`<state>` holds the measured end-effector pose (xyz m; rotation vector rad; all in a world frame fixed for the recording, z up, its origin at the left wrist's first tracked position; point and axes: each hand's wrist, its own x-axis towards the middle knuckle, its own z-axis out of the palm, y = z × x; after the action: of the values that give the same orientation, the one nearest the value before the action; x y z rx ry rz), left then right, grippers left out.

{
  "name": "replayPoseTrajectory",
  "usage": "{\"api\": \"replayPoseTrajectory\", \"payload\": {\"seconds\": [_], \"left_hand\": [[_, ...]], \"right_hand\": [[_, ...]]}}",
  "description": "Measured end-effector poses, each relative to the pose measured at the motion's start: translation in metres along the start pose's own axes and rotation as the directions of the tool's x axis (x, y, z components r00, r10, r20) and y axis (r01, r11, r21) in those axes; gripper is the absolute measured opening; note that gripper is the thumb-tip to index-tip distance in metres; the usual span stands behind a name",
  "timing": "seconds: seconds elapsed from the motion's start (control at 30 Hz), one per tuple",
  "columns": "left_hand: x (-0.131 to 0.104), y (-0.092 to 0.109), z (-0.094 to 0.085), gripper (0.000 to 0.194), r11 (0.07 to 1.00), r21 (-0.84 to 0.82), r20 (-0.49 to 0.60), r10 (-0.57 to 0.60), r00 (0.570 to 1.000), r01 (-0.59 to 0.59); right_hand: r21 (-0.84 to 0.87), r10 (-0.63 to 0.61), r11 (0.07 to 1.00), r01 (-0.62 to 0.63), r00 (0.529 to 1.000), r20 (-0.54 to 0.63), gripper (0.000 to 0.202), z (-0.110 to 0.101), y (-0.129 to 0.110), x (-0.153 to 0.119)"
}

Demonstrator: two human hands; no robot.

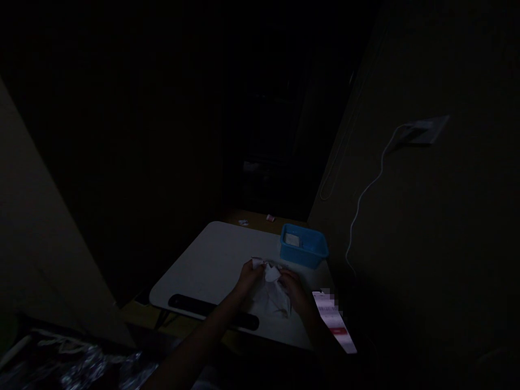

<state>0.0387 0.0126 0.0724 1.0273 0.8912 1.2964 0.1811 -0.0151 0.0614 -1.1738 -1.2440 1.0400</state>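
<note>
The picture is very dark. Above the front right part of a white folding table, both hands hold a thin, crumpled white sheet, paper or cloth, I cannot tell which. My left hand has its fingers closed on the sheet's upper left edge. On the upper right edge, my right hand grips it in the same way. The sheet hangs down between the hands towards the tabletop. Just behind my right hand stands a blue plastic basket with a pale item inside.
A lit phone lies at the table's right edge. A dark slot runs along the front. Two small scraps lie behind the table. A white cable hangs from a wall socket at the right.
</note>
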Motion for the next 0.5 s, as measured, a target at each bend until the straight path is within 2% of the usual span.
{"api": "replayPoseTrajectory", "payload": {"seconds": [0.1,0.2,0.4,0.5], "left_hand": [[-0.002,0.001,0.001,0.024,0.999,-0.036,0.048,-0.036,0.998,0.038],[-0.003,0.0,0.001,0.024,1.0,-0.016,0.077,-0.016,0.997,0.017],[0.002,-0.002,0.0,0.023,0.994,0.104,0.079,0.028,0.996,-0.036],[0.001,-0.002,-0.001,0.02,0.991,0.117,0.114,0.045,0.992,-0.058]], "right_hand": [[0.051,0.004,0.999,-0.007,0.999,0.044,0.024,-0.003,-0.002,0.0],[0.078,-0.015,0.997,0.012,0.999,0.03,0.028,-0.003,-0.009,0.001],[0.014,-0.044,0.999,0.043,0.997,0.064,0.028,-0.004,-0.017,0.008],[-0.007,-0.034,0.999,0.034,0.999,0.011,0.026,-0.005,-0.014,0.012]]}}
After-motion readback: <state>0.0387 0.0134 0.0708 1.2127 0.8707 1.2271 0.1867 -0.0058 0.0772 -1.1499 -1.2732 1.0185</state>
